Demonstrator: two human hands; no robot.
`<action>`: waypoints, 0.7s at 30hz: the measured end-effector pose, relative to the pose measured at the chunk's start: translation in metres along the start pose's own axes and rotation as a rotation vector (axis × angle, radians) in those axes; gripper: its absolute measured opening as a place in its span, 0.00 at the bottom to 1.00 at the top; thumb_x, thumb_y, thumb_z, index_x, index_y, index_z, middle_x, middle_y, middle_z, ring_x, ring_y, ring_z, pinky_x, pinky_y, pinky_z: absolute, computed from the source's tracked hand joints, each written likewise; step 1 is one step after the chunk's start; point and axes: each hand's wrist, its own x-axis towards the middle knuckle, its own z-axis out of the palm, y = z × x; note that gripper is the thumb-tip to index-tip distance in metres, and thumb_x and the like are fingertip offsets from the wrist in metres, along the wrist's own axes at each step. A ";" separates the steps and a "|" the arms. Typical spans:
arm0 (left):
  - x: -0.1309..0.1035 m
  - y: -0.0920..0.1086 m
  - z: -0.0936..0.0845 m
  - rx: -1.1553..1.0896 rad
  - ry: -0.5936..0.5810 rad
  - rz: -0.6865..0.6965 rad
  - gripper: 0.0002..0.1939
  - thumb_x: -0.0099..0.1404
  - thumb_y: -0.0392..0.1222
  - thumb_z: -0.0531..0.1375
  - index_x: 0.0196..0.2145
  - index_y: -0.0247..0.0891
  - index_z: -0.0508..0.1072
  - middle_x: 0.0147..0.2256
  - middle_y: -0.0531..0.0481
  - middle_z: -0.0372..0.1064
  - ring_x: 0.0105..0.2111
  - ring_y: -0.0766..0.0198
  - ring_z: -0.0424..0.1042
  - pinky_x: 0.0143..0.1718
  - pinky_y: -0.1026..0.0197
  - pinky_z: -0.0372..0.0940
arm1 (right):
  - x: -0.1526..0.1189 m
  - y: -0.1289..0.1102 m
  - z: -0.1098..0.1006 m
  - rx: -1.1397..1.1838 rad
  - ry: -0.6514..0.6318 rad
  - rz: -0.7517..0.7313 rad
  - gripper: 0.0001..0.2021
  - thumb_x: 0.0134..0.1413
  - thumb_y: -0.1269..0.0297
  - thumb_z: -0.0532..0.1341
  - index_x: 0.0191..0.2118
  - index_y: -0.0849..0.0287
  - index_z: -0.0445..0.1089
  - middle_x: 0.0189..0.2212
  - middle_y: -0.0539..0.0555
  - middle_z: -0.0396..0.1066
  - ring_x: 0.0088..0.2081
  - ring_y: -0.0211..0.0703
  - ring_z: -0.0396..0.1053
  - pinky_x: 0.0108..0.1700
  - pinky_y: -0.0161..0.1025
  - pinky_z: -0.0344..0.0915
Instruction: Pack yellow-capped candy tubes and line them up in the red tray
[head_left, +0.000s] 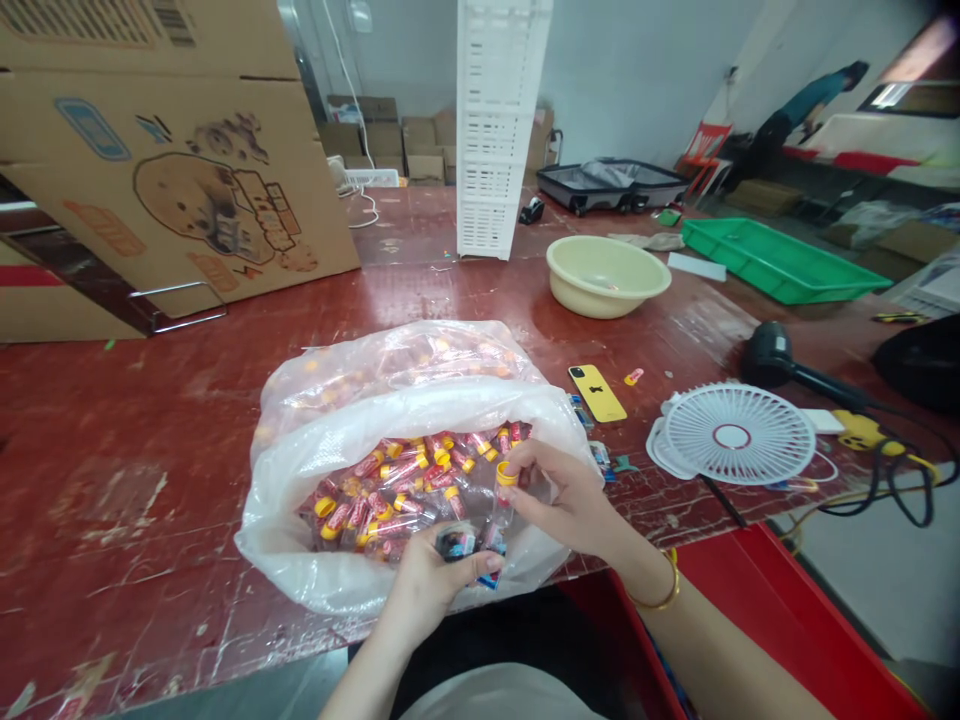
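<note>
A white plastic sack (277, 540) lies open on the table, holding many small clear tubes (405, 470) with yellow caps and pink-red labels. My right hand (559, 500) pinches one small yellow-capped tube (506, 478) upright by its cap, over the sack's right side. Below it, at the sack's near edge, my left hand (435, 580) is closed on small printed plastic packets (491, 572) with blue and dark patterns. The exact contents of these packets cannot be made out. A gold bracelet circles my right wrist.
Right of the sack lie a yellow phone (598, 393), a loose tube (634, 377), a white fan (731, 435) and a black hair dryer (780, 355). Behind stand a cream basin (607, 285), a green tray (780, 260), a white rack (495, 130) and a cardboard box (172, 180).
</note>
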 end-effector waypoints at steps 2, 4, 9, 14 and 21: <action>0.001 -0.005 -0.001 0.040 0.001 0.023 0.17 0.51 0.47 0.66 0.19 0.37 0.64 0.19 0.58 0.54 0.22 0.68 0.53 0.25 0.66 0.51 | 0.000 0.005 0.001 -0.014 0.008 0.038 0.04 0.52 0.71 0.60 0.34 0.57 0.65 0.29 0.50 0.67 0.29 0.37 0.64 0.32 0.35 0.64; 0.002 -0.008 -0.003 0.089 0.011 0.040 0.16 0.54 0.49 0.64 0.20 0.37 0.65 0.20 0.57 0.54 0.24 0.67 0.54 0.27 0.65 0.52 | 0.000 0.008 0.001 -0.018 0.069 0.025 0.04 0.52 0.71 0.60 0.34 0.57 0.65 0.30 0.50 0.67 0.30 0.37 0.64 0.33 0.35 0.63; 0.002 -0.004 -0.003 0.142 -0.003 0.057 0.15 0.58 0.49 0.60 0.21 0.37 0.64 0.21 0.56 0.55 0.24 0.66 0.55 0.28 0.64 0.52 | -0.004 0.002 -0.007 -0.027 0.169 -0.046 0.06 0.53 0.72 0.60 0.36 0.56 0.65 0.32 0.51 0.67 0.35 0.40 0.66 0.39 0.38 0.64; 0.000 0.003 0.001 0.064 0.051 0.056 0.18 0.51 0.47 0.65 0.16 0.39 0.60 0.19 0.59 0.50 0.22 0.68 0.50 0.25 0.65 0.49 | -0.008 -0.008 -0.010 -0.080 0.140 -0.141 0.07 0.53 0.74 0.60 0.38 0.56 0.65 0.36 0.53 0.68 0.40 0.43 0.68 0.44 0.42 0.66; 0.000 0.003 0.002 0.048 0.087 0.064 0.19 0.47 0.45 0.68 0.15 0.38 0.61 0.18 0.60 0.49 0.21 0.69 0.49 0.24 0.65 0.49 | -0.012 -0.016 -0.009 -0.164 0.089 -0.221 0.10 0.52 0.75 0.60 0.40 0.56 0.65 0.39 0.55 0.68 0.43 0.44 0.68 0.45 0.42 0.66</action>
